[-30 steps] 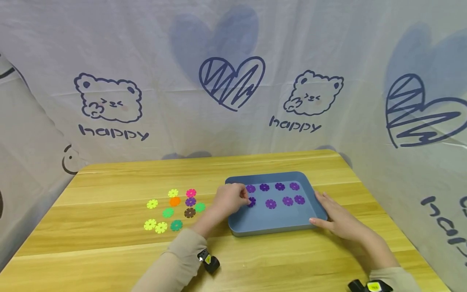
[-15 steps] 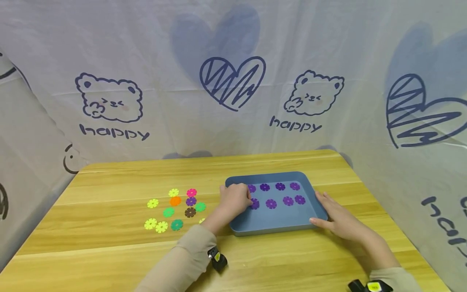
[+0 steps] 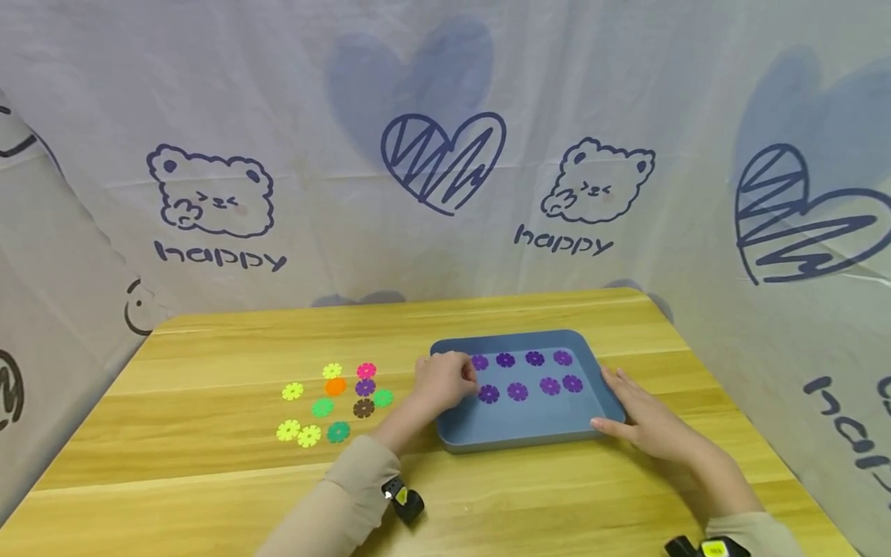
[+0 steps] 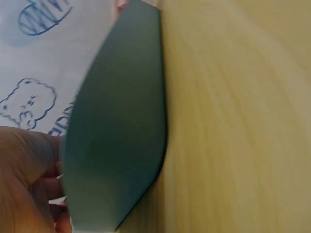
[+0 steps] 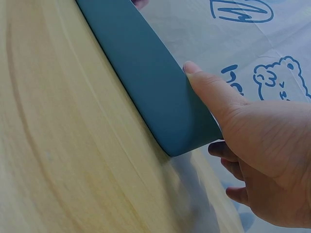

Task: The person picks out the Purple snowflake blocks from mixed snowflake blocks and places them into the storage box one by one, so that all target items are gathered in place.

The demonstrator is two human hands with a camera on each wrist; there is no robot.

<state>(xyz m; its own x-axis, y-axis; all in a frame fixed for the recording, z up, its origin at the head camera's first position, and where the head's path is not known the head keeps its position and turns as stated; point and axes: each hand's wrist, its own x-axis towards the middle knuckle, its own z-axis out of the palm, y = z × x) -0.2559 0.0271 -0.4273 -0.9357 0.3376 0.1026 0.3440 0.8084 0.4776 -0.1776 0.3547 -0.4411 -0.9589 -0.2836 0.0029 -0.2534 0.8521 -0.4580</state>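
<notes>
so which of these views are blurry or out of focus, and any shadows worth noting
Head view: sharp and evenly lit, with soft heart-shaped shadows on the printed curtain. Left wrist view: the blue tray and wooden table are soft, too close to focus. Right wrist view: the right hand is fairly crisp, the table grain smeared.

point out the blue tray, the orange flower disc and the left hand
blue tray (image 3: 518, 441), head view, near wall.
orange flower disc (image 3: 336, 386), head view, its middle.
left hand (image 3: 440, 381), head view, back of hand.
</notes>
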